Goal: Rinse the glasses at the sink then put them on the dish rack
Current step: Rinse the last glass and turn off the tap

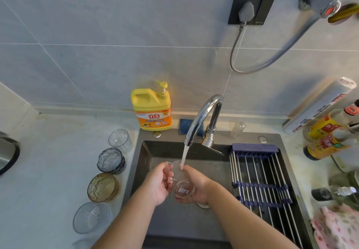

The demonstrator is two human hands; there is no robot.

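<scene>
Glass mug [183,189] was held tilted over the sink [167,221], left hand [161,183] gripping its handle, right hand [196,187] wrapped round its body. Water from the faucet [202,116] beyond fell at its mouth; the dish rack [258,180] sat just right.

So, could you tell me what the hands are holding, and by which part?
A clear glass: the left hand grips its handle, the right hand cups its body near the base.
</scene>
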